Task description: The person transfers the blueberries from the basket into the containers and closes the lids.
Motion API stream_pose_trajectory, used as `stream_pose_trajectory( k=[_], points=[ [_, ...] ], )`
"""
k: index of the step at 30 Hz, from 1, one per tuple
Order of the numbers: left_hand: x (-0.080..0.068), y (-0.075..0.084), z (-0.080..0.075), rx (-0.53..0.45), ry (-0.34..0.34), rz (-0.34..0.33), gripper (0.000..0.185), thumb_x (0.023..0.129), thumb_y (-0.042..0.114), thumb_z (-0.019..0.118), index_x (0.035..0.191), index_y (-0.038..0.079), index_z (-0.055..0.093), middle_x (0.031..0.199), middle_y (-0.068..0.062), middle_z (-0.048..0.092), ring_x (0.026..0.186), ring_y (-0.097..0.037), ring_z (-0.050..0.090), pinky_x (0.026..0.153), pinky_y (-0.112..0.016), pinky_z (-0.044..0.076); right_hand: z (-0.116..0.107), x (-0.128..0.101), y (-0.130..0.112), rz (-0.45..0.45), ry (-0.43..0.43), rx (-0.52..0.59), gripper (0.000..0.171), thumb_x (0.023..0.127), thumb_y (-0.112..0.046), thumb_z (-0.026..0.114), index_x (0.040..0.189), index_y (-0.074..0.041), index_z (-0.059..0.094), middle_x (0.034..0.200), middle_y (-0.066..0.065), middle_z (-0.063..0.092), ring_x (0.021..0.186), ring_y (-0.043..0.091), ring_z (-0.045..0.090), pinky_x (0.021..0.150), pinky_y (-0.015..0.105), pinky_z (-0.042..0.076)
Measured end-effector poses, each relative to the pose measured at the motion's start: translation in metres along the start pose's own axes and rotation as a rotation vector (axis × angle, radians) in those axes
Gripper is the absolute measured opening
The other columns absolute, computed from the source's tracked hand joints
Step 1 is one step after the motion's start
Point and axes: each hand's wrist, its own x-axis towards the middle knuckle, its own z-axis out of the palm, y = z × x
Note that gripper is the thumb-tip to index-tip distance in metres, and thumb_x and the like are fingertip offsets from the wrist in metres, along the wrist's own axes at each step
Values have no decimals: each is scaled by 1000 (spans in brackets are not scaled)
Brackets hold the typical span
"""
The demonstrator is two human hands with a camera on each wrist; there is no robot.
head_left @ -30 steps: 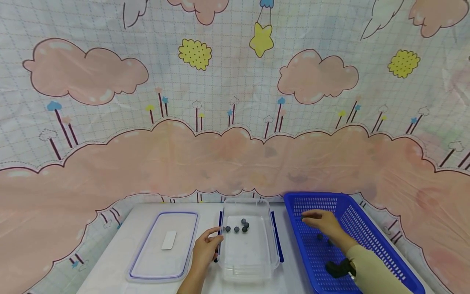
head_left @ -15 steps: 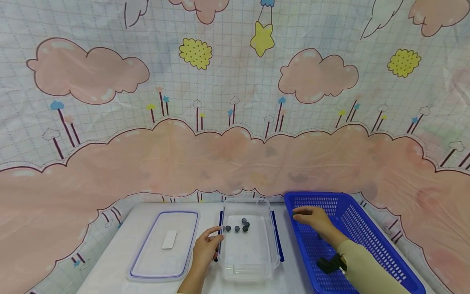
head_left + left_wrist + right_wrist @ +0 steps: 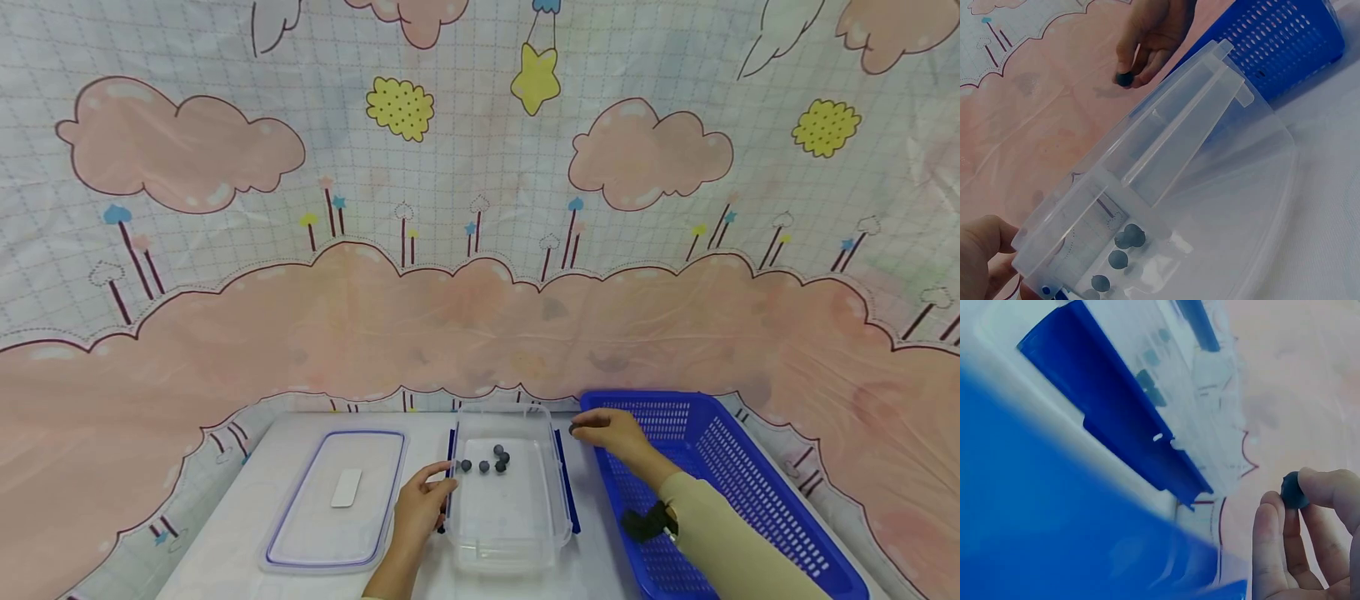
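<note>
Between thumb and fingertips my right hand [image 3: 613,433] pinches a blueberry [image 3: 1294,490], above the left rim of the blue basket [image 3: 609,500]. To its left stands a clear plastic box [image 3: 510,521] with blue side latches. Several blueberries [image 3: 483,467] lie on the box floor, toward the far left. My left hand [image 3: 420,504] holds the box's left wall, thumb and fingers on either side of the rim; part of the fingers is hidden behind the wall in the left wrist view.
A clear lid [image 3: 307,533] with a purple-blue seal lies flat on the white table [image 3: 225,533] at the left, a white label [image 3: 346,488] at its middle. A patterned cloth [image 3: 480,333] hangs behind the table.
My right hand has moved left with the blueberry, from inside the basket to over its left rim. The left hand and the box have stayed in place.
</note>
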Motion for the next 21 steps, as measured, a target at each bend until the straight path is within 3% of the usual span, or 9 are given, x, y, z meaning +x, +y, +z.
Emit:
stream_pose_trajectory(
  k=[10,21],
  points=[
    [1,-2,0,-9,2,1,39,86,16,68,124,9,66,74,2,60,55,-10,47,49,-22,45,30,12,-12,-24,-37,21,26,85,-9,73,108,3,72,108,15,71,93,21,67,87,42,55],
    [0,-2,-3,-20,-9,-11,38,86,16,68,124,10,67,76,2,61,62,-12,50,51,-23,46,72,19,-24,33,-29,20,23,83,-5,75,104,2,73,95,7,72,86,17,67,83,38,57]
  ],
)
